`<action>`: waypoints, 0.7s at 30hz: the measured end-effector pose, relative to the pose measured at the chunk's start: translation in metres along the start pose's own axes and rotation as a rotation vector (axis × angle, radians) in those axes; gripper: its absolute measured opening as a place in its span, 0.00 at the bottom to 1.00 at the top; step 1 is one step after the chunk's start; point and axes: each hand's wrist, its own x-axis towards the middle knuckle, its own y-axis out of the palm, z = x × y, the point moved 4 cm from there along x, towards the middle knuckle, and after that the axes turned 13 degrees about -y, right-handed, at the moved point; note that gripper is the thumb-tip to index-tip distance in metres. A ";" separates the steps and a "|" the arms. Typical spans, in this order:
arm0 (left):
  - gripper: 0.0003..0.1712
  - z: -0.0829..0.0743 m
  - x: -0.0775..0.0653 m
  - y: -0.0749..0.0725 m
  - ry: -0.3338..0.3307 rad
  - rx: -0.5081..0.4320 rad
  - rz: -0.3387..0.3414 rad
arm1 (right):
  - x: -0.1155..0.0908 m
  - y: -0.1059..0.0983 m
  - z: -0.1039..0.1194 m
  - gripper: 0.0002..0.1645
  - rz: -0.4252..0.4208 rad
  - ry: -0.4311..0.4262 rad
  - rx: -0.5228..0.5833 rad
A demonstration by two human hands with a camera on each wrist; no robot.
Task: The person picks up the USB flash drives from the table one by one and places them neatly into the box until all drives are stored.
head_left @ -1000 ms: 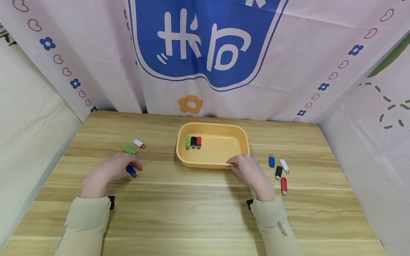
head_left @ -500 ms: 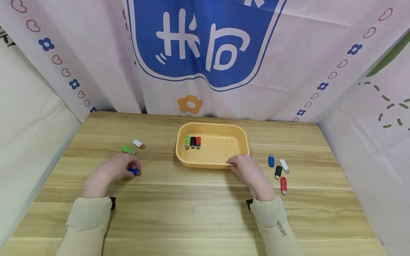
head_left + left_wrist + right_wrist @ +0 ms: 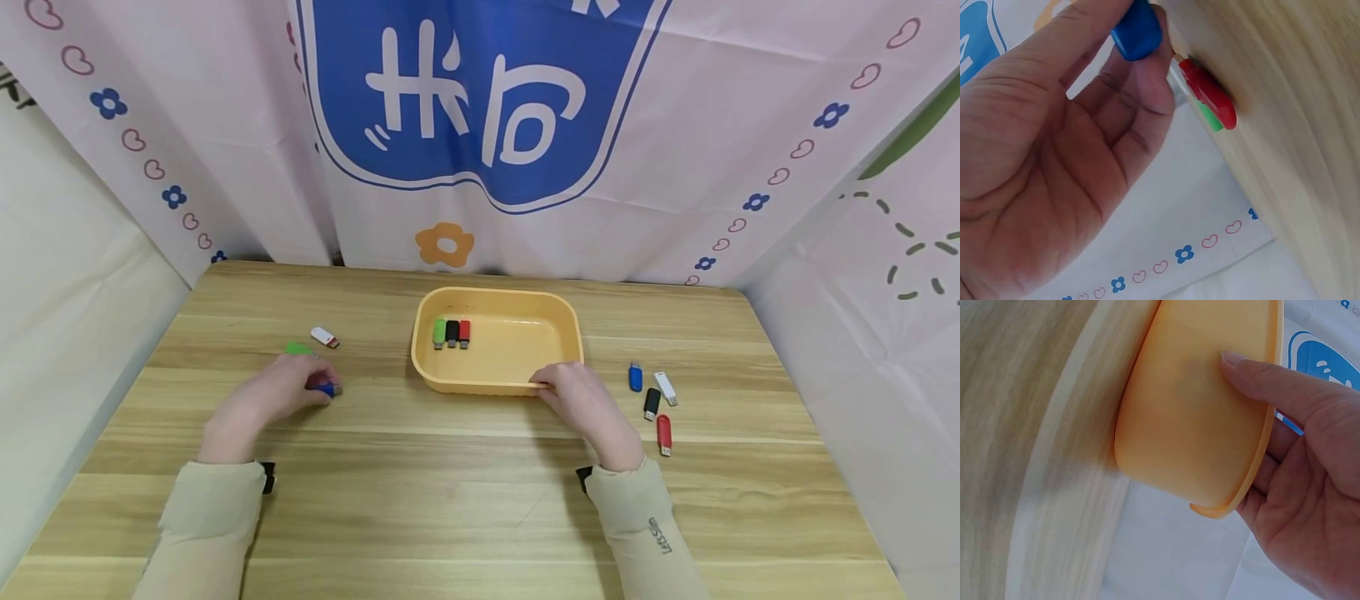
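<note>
My left hand (image 3: pixel 262 402) pinches a blue USB flash drive (image 3: pixel 328 389) between thumb and fingers, over the left of the table; the drive's rounded end (image 3: pixel 1138 34) shows in the left wrist view. Below that hand, a red USB drive (image 3: pixel 1213 97) lies on the wood, hidden from the head view. A green USB drive (image 3: pixel 298 348) sits just behind the hand, partly covered. With my right hand (image 3: pixel 585 404) I grip the near right rim of a yellow plastic bin (image 3: pixel 480 387), thumb outside. In its left part, green (image 3: pixel 439 332), black (image 3: pixel 452 332) and red (image 3: pixel 465 332) USB drives lie side by side.
Behind the green drive lies a white USB drive (image 3: pixel 323 337). To the right of the bin are a blue drive (image 3: pixel 635 377), a white one (image 3: pixel 665 387), a black one (image 3: pixel 652 403) and a red one (image 3: pixel 664 434). A printed curtain (image 3: pixel 375 225) hangs behind the table.
My left hand has moved slightly right and away from me with the blue USB drive, whose plug has swung to point right. The right hand and bin keep their place.
</note>
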 end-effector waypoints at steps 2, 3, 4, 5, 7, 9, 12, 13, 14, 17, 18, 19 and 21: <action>0.07 -0.002 0.001 -0.001 0.011 -0.007 -0.025 | 0.000 0.000 0.000 0.04 0.001 0.001 0.003; 0.07 -0.003 0.001 -0.002 0.013 -0.008 -0.035 | 0.000 0.000 0.000 0.04 0.001 0.001 0.003; 0.08 -0.004 0.002 -0.002 0.007 -0.010 -0.040 | 0.000 0.000 0.000 0.04 0.001 -0.001 0.001; 0.08 -0.005 0.002 -0.003 0.004 -0.012 -0.049 | 0.000 0.000 0.000 0.04 0.000 -0.004 0.000; 0.10 -0.007 0.002 -0.004 -0.009 -0.012 -0.072 | 0.000 0.000 0.000 0.04 -0.001 -0.010 -0.005; 0.11 -0.010 0.003 -0.005 -0.011 -0.005 -0.100 | 0.000 0.000 0.000 0.04 -0.003 -0.014 -0.011; 0.12 -0.015 0.003 -0.007 0.019 0.009 -0.163 | 0.000 0.000 0.000 0.04 -0.003 -0.015 -0.016; 0.13 -0.017 0.002 -0.007 0.032 0.009 -0.181 | 0.000 0.000 0.000 0.04 -0.003 -0.014 -0.016; 0.13 -0.018 0.002 -0.008 0.046 0.009 -0.200 | 0.000 0.001 0.000 0.04 -0.003 -0.014 -0.017; 0.15 -0.023 0.001 -0.009 0.069 0.003 -0.239 | 0.000 0.001 -0.001 0.04 -0.001 -0.014 -0.016; 0.16 -0.024 0.001 -0.009 0.072 0.001 -0.245 | -0.001 0.001 -0.001 0.04 -0.001 -0.015 -0.016; 0.16 -0.025 0.001 -0.009 0.073 0.001 -0.251 | -0.001 0.001 -0.001 0.04 -0.001 -0.012 -0.015; 0.17 -0.027 0.001 -0.009 0.073 0.002 -0.256 | -0.001 0.001 -0.001 0.04 0.000 -0.011 -0.012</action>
